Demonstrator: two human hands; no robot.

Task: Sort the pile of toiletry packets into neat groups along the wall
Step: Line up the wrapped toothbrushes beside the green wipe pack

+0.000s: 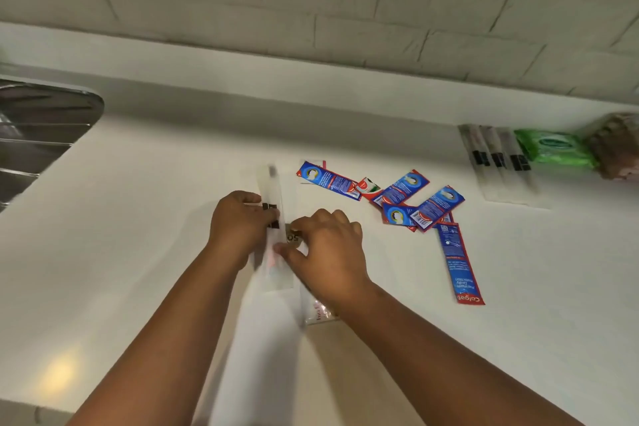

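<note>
Both my hands meet at the middle of the white counter (138, 252) over a clear toothbrush packet (276, 190). My left hand (238, 225) grips the packet at its dark label. My right hand (328, 252) pinches its lower part with curled fingers; a small brown soap packet (294, 238) lies under that hand. Several blue and red toothpaste sachets (422, 207) lie scattered to the right. Further right, by the wall, a row of clear toothbrush packets (498, 162) lies side by side next to a green packet (549, 149).
A metal sink drainer (41, 135) fills the left edge. A brown wrapped item (619, 149) sits at the far right against the tiled wall (311, 10). Another clear packet with pink print (320, 313) lies under my right forearm.
</note>
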